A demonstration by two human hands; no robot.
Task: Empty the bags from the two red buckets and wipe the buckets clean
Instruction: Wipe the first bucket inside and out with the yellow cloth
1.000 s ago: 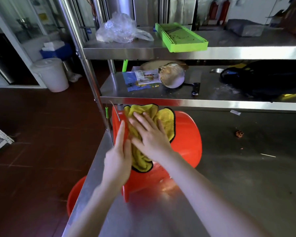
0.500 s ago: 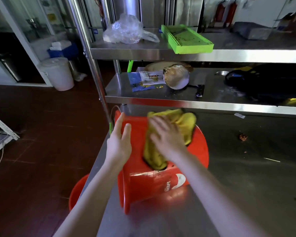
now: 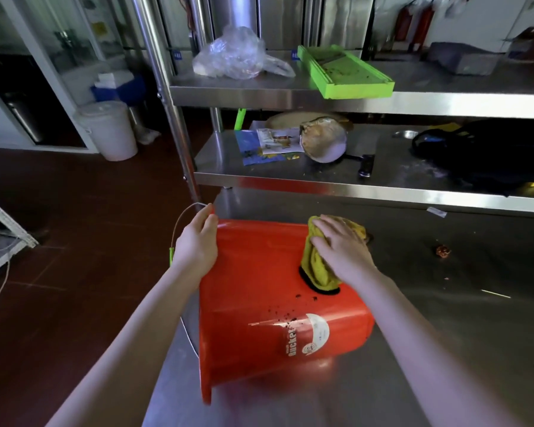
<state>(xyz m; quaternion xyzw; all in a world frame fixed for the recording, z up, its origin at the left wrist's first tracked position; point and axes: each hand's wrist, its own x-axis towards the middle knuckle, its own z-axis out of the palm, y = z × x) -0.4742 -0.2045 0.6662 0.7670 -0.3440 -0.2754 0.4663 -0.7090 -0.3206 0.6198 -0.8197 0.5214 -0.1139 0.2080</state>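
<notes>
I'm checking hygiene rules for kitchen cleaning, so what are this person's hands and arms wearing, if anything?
Nothing that shows. The left hand and right hand are bare, without gloves, and no ring shows on the visible fingers. The left forearm and right forearm are uncovered as far as the picture's bottom edge: no sleeve, watch or bracelet is in view.

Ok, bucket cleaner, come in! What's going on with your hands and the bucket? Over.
Left hand grips rim of red plastic bucket, on its side. Right hand presses yellow cloth flat on its wall. Dark specks near the label, unwiped.
</notes>
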